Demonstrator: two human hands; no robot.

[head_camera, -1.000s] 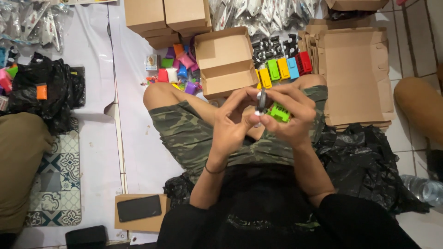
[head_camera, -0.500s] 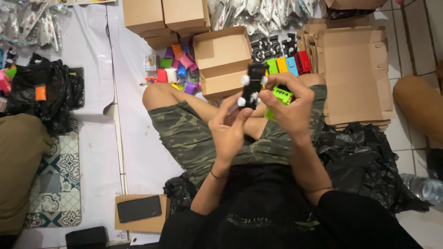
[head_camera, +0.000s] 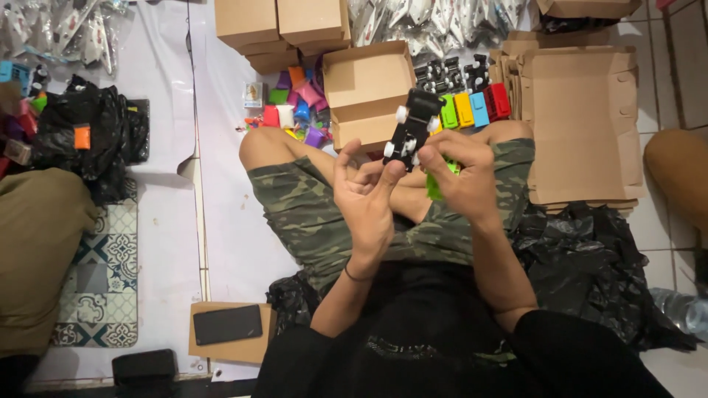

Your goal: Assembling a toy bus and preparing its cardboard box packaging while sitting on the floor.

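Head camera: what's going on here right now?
A person sits cross-legged on the floor, holding a black toy car chassis with white wheels up between both hands. The left hand touches its lower end with the fingertips; the right hand grips it together with a green piece. An open cardboard box sits just ahead, with a row of coloured toy bodies beside it.

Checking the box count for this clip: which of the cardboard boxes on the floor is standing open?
The open box just beyond the person's knees, lid flap folded back, inside empty. The boxes stacked behind it are closed, and those to its right lie flat.
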